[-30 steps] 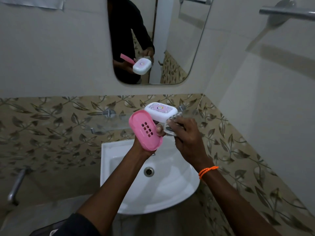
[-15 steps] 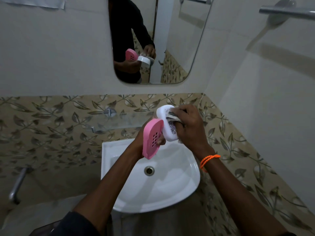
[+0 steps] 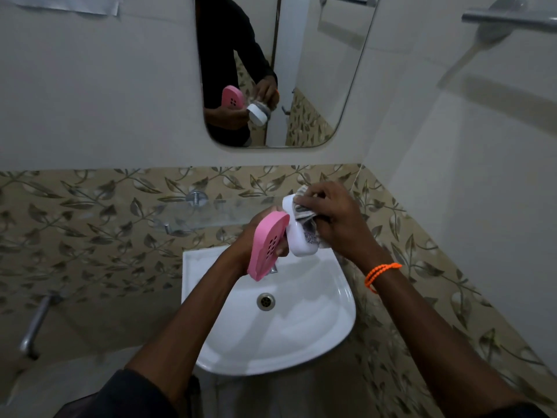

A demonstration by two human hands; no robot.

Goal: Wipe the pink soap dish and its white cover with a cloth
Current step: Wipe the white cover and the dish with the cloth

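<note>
My left hand point(image 3: 256, 233) grips both the pink soap dish point(image 3: 268, 245) and the white cover point(image 3: 297, 233) above the basin; the hand is mostly hidden behind the dish. The dish stands on edge, with its slotted underside facing me. The cover is tilted on edge just right of it. My right hand point(image 3: 334, 218) holds a grey patterned cloth point(image 3: 306, 217) and presses it against the cover, hiding much of the cover's face. The mirror shows the same hold from the other side.
A white wash basin point(image 3: 325, 327) with a drain sits below my hands. A glass shelf point(image 3: 193, 215) on metal brackets runs along the leaf-patterned wall. A mirror point(image 3: 316, 86) hangs above. A metal towel bar point(image 3: 509, 19) is at the upper right, a metal tap point(image 3: 36, 324) at the lower left.
The pink dish and white cover have turned from lying flat-faced toward me to standing on edge. My right hand has moved the cloth up onto the cover.
</note>
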